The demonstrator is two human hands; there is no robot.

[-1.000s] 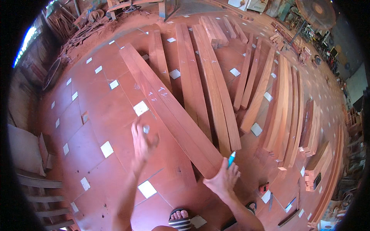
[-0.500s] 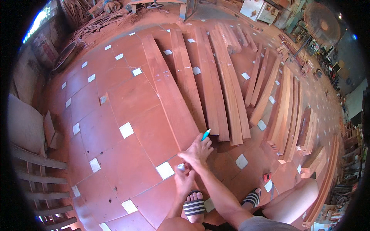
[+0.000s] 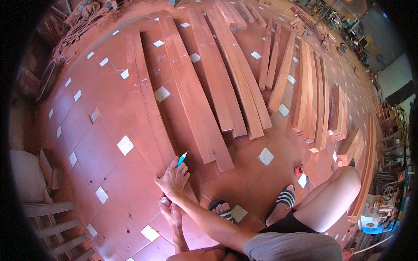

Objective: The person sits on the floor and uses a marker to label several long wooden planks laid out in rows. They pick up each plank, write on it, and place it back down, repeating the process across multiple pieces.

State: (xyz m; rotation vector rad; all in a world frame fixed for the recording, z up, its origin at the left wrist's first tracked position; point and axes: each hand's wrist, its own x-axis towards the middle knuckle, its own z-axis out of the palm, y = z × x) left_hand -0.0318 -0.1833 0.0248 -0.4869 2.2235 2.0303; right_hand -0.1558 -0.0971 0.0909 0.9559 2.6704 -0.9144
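Note:
My right hand (image 3: 173,179) grips a teal pen (image 3: 181,159), its tip pointing up and away. The same hand lies over the near end of the leftmost reddish wooden beam (image 3: 150,104), which has pale marks along it. Just below, my left hand (image 3: 173,215) is closed on a small object with a whitish round end (image 3: 164,201); its kind cannot be made out. That hand is beside the beam's near end, partly screened by my right forearm. To the right lies a pair of beams (image 3: 191,95), side by side and close together.
More long beams (image 3: 222,82) and shorter timbers (image 3: 309,95) lie in rows to the right. A red tape measure (image 3: 298,169) sits on the tiled floor beyond my sandalled foot (image 3: 285,198). Slatted wooden furniture (image 3: 50,222) stands at the lower left.
The leftmost beam has shifted left, away from its neighbours, and shows a narrower face. Both hands moved left with its near end. The view has turned, and floor markings now show in the gap.

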